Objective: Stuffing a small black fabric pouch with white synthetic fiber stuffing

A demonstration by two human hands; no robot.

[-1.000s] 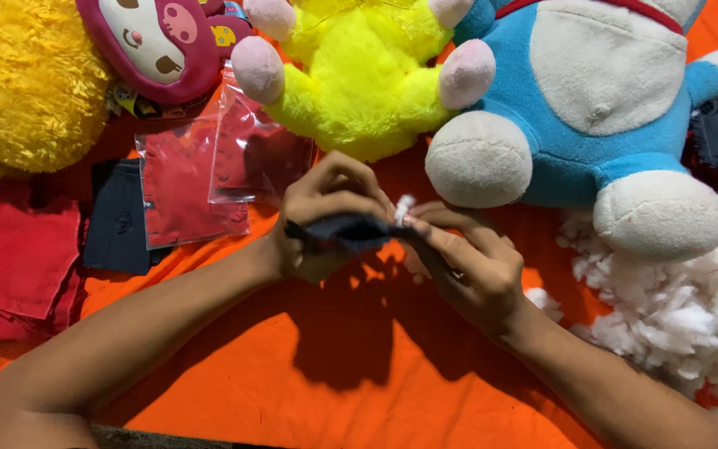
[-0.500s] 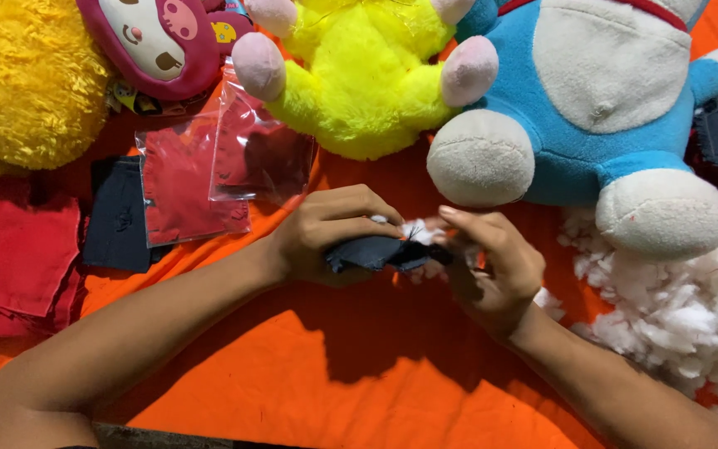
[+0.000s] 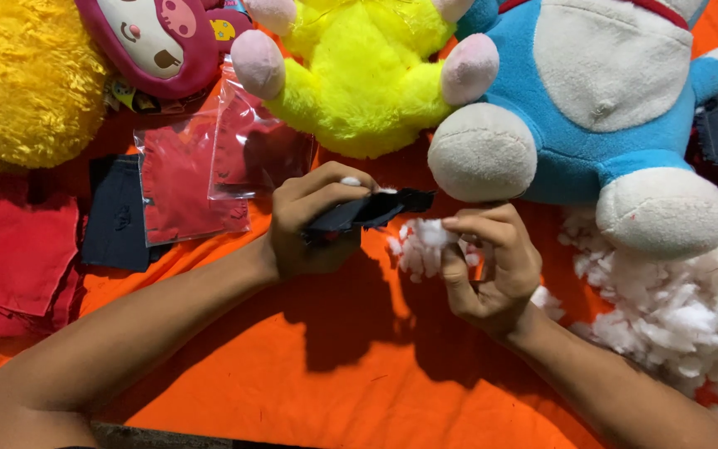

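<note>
Left hand (image 3: 313,220) is closed around a small dark fabric piece (image 3: 371,209), gripping it at its near end, thumb on top, fingers curled under; the free end pokes out to the right, toward the blue-and-white plush toy (image 3: 600,108). A bit of white fluff shows at the top of the left hand's grip. Right hand (image 3: 492,266) is pinched shut on a tuft of white stuffing (image 3: 421,245), held just beside and below the fabric's free end, not quite touching it as far as I can tell. Both are held above the orange cloth (image 3: 292,374).

Handling, judged: the fabric piece looks thin, limp and very light; it sags and folds wherever unsupported, so hold it near the open edge and keep the mouth spread with the thumb. The stuffing is feather-light, compressible, clingy and sheds wisps; a fingertip pinch at the middle of a clump is enough, as squeezing hard only compacts it. Not fragile, not slippery.

Around: big loose stuffing pile (image 3: 691,316) at right, well apart from the left hand; yellow-green plush (image 3: 359,83) above; fuzzy yellow plush (image 3: 18,83) and a pink-faced plush (image 3: 159,41) top left; clear bags of red fabric (image 3: 201,179), a dark fabric square (image 3: 114,212) and red fabric pieces (image 3: 10,258) at left
</note>
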